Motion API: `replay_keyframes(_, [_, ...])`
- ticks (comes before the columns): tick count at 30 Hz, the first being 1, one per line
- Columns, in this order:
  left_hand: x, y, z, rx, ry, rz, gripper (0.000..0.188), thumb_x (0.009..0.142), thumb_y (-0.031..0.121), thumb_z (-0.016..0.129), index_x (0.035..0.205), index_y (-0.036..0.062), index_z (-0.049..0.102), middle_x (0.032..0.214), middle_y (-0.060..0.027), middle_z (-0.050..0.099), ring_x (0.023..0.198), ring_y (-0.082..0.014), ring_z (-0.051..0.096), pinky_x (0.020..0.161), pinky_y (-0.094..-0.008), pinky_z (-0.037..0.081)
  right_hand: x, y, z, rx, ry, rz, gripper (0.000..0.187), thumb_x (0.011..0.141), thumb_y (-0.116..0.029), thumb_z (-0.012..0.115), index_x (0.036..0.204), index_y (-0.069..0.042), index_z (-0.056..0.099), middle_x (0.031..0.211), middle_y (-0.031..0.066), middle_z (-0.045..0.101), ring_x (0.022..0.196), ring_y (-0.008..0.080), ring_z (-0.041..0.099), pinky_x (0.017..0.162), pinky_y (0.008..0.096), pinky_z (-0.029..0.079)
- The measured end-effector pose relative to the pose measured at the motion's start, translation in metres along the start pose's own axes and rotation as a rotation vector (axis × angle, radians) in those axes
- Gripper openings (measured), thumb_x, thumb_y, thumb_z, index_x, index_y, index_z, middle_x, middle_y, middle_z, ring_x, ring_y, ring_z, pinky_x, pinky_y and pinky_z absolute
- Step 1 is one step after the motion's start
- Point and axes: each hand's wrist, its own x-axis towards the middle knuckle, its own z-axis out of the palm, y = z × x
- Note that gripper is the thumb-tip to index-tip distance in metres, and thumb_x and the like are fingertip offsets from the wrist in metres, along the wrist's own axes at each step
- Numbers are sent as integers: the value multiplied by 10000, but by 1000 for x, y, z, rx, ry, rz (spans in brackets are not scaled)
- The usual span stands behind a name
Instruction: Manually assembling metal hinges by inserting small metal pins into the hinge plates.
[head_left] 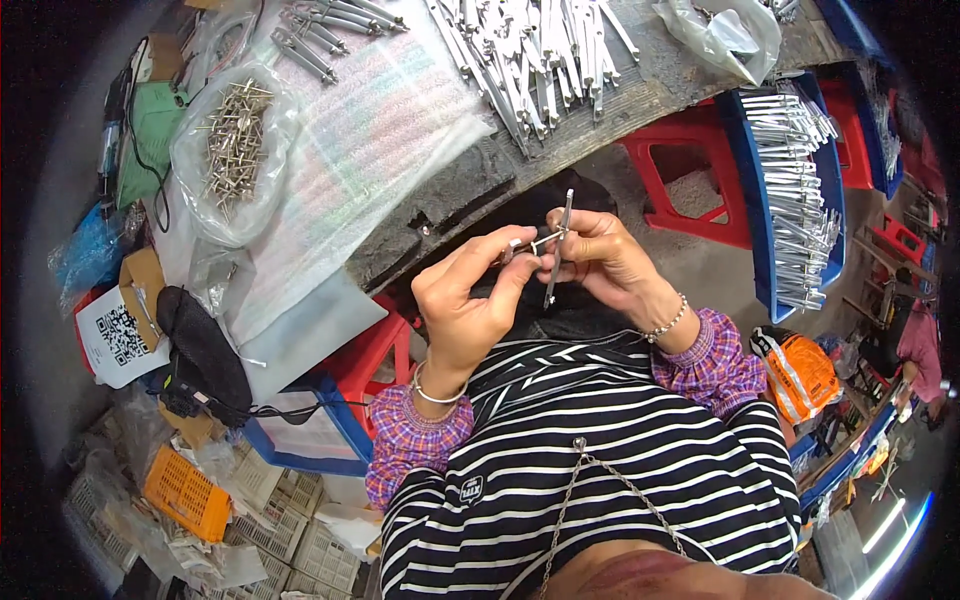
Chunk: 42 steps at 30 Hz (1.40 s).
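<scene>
In front of my striped top, my right hand (612, 260) pinches a slim silver metal bar (567, 210) held roughly upright between thumb and fingers. My left hand (465, 300) is closed on a thin metal pin (546, 241), which reaches across to the bar's upper half. Whether its tip sits in a hole or only touches the bar cannot be made out. Similar loose pins (238, 145) fill a clear plastic bag (187, 160) on the bench to the left. Silver bars (530, 55) lie heaped at the bench's far edge.
A blue tray (762, 235) of stacked bars rests at right by a red stool (690, 165). More metal parts (325, 35) lie far left on the plastic-covered bench (375, 120). An orange bag (800, 375), a black cushion-like item (205, 345) and an orange basket (187, 495) surround me.
</scene>
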Motion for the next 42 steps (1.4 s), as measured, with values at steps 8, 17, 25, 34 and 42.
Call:
replay_keyframes(8, [-1, -3, 1, -10, 31, -5, 201, 723, -74, 660, 922, -43, 651, 812, -74, 654, 707, -85, 596, 640, -192, 462, -4, -1, 13, -130, 113, -123, 127, 785, -28, 646, 905, -6, 611, 807, 48, 616, 741, 165, 645, 663, 268, 539])
replay_keyframes(17, [-3, -9, 3, -63, 47, -25, 167, 750, -76, 641, 915, -50, 649, 809, -77, 652, 703, -95, 603, 637, -192, 473, -5, 1, 23, -316, 169, -243, 86, 767, -2, 651, 849, 13, 629, 784, 5, 567, 729, 138, 629, 654, 231, 517])
replay_keyframes(25, [-1, -14, 5, -384, 52, -294, 140, 773, -60, 633, 912, -68, 634, 790, -81, 644, 704, -113, 623, 638, -207, 496, -1, 4, 24, -367, 212, -320, 158, 745, 42, 648, 903, 54, 637, 806, 14, 516, 757, 110, 599, 646, 234, 531])
replay_keyframes(34, [0, -15, 7, -527, 44, -386, 147, 769, -78, 617, 916, -71, 627, 789, -106, 653, 698, -133, 631, 644, -225, 507, -1, 9, 23, -484, 241, -483, 143, 710, 46, 675, 851, 28, 671, 731, -14, 542, 645, 50, 510, 556, 181, 409])
replay_keyframes(42, [0, -15, 7, -502, 30, -365, 137, 774, -63, 621, 911, -64, 626, 767, -113, 649, 680, -147, 632, 638, -242, 522, -1, 7, 18, -630, 219, -531, 166, 712, 47, 674, 878, 40, 667, 736, 0, 519, 650, 67, 498, 571, 194, 407])
